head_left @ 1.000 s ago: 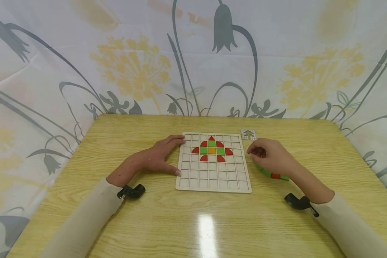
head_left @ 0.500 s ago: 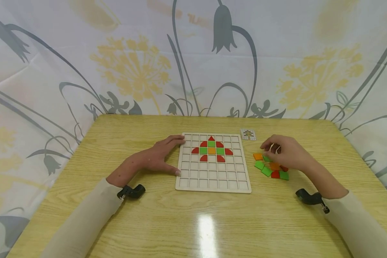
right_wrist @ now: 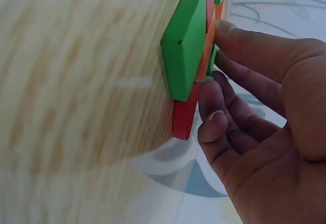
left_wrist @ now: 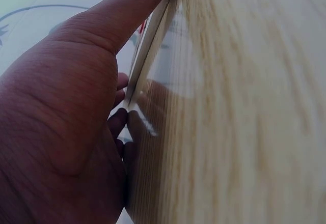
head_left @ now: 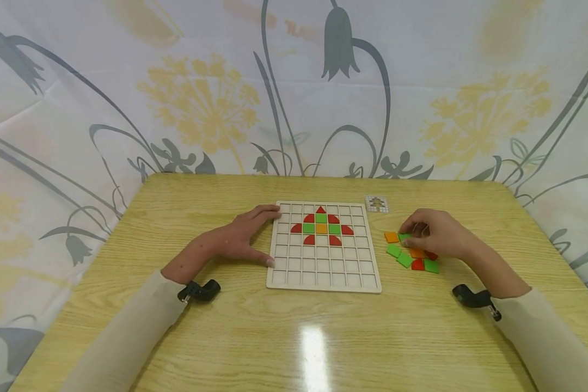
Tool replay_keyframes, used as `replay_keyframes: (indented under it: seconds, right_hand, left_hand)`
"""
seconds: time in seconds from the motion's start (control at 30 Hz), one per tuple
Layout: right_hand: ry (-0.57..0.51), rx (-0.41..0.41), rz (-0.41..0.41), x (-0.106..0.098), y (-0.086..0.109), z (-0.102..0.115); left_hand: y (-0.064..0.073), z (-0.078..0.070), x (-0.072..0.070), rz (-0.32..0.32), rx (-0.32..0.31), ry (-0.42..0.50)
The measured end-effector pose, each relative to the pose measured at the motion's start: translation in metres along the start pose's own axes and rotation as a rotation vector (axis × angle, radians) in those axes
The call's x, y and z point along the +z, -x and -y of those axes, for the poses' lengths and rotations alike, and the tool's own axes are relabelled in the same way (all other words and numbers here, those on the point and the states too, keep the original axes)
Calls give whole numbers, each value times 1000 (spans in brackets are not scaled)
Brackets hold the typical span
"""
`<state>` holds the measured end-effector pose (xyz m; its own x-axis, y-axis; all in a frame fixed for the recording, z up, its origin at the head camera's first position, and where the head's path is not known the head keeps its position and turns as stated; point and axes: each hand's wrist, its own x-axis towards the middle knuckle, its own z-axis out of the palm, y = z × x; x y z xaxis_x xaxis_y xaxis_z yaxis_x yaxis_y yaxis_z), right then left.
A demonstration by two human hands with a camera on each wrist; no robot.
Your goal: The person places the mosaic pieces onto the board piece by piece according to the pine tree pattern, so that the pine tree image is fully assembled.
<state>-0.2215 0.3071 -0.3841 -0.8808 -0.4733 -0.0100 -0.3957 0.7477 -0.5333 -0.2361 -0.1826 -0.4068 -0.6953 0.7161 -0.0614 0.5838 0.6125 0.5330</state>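
My left hand [head_left: 240, 238] rests at the left side of a pale wooden grid board [head_left: 323, 272], fingers spread. Its thumb touches the edge lower down and its fingertips the upper corner; the left wrist view shows the thumb [left_wrist: 127, 10] along the board's rim. On the board, red, green and orange tiles form a tree-like pattern with an orange tile [head_left: 322, 229] in the middle. My right hand [head_left: 433, 234] is over the loose tiles, thumb and forefinger pinching a green tile [head_left: 404, 237], partly hidden. Beneath and beside it lie an orange tile [head_left: 391, 237] and green tile [head_left: 431, 265].
A small pattern card [head_left: 377, 204] lies beyond the board's upper right corner. More loose tiles, including a red tile [head_left: 418, 264], lie right of the board on the wooden table [head_left: 215, 337]. A flower-printed cloth [head_left: 294, 87] hangs behind the table.
My right hand has moved right from the board's edge to the loose tiles, uncovering several of them, and its fingers have come down on a green tile. My left hand stays put.
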Motion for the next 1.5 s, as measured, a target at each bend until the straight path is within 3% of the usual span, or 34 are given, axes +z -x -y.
replay_keyframes:
  seconds: [0.27, 0.53, 0.93, 1.5]
  right_hand:
    - [41, -75, 2, 2, -1, -1]
    - [3, -31, 16, 1, 0, 2]
    - [-95, -32, 27, -1, 1, 6]
    - [-146, -98, 6, 2, -11, 41]
  left_hand:
    - [0, 0, -1, -7, 19, 4]
    - [1, -1, -1, -9, 25, 14]
    - [0, 1, 0, -12, 25, 10]
    - [0, 1, 0, -12, 19, -6]
